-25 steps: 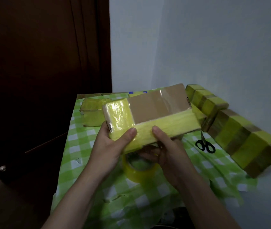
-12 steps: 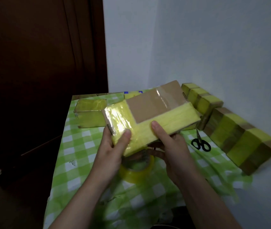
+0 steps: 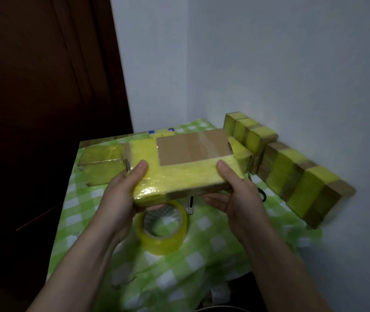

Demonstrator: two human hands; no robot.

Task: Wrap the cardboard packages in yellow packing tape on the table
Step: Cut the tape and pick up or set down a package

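Note:
I hold a flat cardboard package (image 3: 190,149) above the table, partly covered in yellow tape along its left end and near edge, bare brown at its far right. My left hand (image 3: 121,194) grips its left near corner, thumb on top, fingers underneath. My right hand (image 3: 238,194) grips the right near corner the same way. A roll of yellow tape (image 3: 162,228) lies flat on the green checked tablecloth (image 3: 213,244) just below the package.
A taped package (image 3: 100,167) lies at the table's far left. Several taped packages (image 3: 292,174) stand in a row along the right wall. Black scissors (image 3: 261,194) peek out behind my right hand. A dark door (image 3: 33,109) is on the left.
The package has tilted flatter, with its top face turned more to me. My right hand slid from the package's middle to its right near corner. The view shifted.

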